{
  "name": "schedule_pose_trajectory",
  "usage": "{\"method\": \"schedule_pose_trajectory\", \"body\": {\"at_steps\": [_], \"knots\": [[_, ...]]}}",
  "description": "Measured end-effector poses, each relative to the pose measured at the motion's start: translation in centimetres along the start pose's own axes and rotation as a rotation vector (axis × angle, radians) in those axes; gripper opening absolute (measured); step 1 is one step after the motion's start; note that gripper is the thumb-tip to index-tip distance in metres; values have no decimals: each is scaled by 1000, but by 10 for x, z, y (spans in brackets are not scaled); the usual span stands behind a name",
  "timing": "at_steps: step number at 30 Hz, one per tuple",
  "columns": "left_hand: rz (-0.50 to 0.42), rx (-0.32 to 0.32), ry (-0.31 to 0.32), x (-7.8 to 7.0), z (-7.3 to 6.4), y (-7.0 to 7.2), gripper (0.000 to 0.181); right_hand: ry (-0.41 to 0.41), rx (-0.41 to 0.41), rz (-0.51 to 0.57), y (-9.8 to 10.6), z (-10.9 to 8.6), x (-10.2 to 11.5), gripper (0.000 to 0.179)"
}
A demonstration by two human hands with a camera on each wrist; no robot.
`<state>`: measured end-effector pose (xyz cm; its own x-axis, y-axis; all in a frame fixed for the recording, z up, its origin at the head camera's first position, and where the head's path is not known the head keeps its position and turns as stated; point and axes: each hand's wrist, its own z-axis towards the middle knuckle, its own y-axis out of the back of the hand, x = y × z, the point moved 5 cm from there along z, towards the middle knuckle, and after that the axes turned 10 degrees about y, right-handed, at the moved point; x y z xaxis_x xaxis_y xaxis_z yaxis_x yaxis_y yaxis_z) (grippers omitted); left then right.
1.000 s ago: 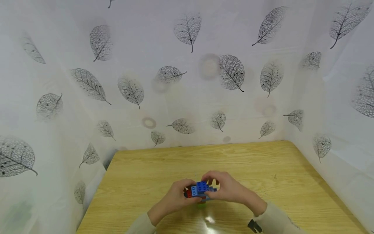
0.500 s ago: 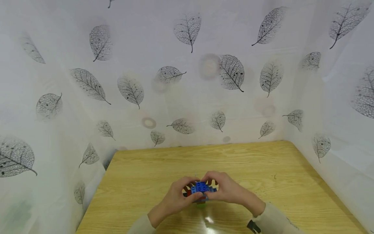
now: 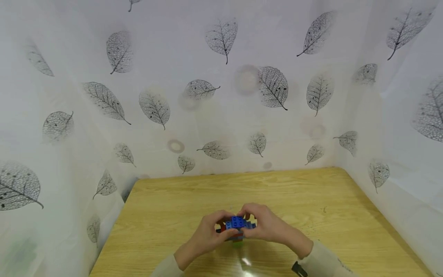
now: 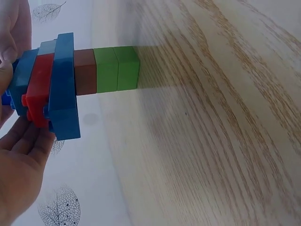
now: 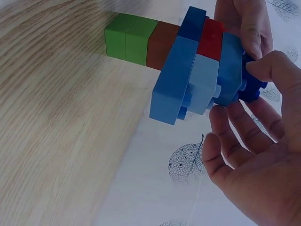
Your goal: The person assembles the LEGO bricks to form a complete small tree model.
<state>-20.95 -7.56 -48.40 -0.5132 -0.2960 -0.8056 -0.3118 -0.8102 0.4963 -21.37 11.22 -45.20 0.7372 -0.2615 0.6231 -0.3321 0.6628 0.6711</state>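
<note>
A stack of toy building bricks stands on the table in front of me. Two green bricks (image 4: 116, 69) form its foot, with a brown brick (image 4: 85, 71) above. Higher come a long blue brick (image 5: 175, 77), a red brick (image 4: 39, 87) beside a light blue brick (image 5: 204, 82), and another blue brick (image 5: 229, 70). On top sits a dark blue brick (image 3: 237, 222), studs up. My left hand (image 3: 207, 235) and right hand (image 3: 271, 225) pinch this top brick from either side, thumbs in front, fingers behind. The right fingertips touch the layers' edge in the right wrist view.
The wooden table (image 3: 166, 200) reaches back to a white curtain (image 3: 221, 115) with a leaf print, which also hangs at both sides. A black strap (image 3: 299, 268) lies by the right sleeve (image 3: 322, 261).
My left thumb has moved up from the lower layers to the dark blue brick, and the left fingers have closed in towards the right hand. The right hand has barely moved.
</note>
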Motion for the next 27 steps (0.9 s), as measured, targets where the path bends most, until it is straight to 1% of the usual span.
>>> {"method": "schedule_pose_trajectory", "body": {"at_steps": [4, 7, 10, 14, 18, 23, 27], "knots": [[11, 5, -6, -3, -2, 0, 31, -17, 6, -25, 0, 1, 1, 28], [24, 2, -4, -5, -3, 0, 36, -5, 6, -64, 0, 3, 3, 27], [27, 3, 16, -5, -3, 0, 40, 15, 10, -108, 0, 4, 5, 25], [15, 15, 55, -4, -3, 1, 42, 36, 18, -139, 1, 6, 8, 23], [1, 26, 68, -3, -3, 1, 40, 48, 21, -159, -1, 8, 10, 23], [-21, 28, 101, -2, 0, 1, 32, 76, 23, -185, -2, 10, 12, 22], [-53, 47, 128, -1, 1, 0, 27, 82, 12, -145, -2, 9, 10, 22]]}}
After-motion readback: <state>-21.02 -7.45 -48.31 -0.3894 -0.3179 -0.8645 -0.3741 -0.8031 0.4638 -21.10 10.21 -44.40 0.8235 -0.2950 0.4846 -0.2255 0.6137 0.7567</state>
